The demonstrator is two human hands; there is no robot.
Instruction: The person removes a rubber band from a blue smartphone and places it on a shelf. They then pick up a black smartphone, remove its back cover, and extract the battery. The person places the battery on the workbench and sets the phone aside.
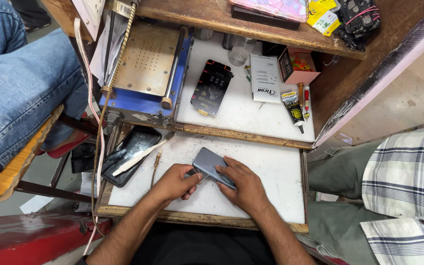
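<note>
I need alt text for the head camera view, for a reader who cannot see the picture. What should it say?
Two bare hands work on a grey phone lying on a white pull-out worktop: the right hand presses it down while the left hand holds a thin tool at its edge. A black phone and a blue machine lie to the left.
</note>
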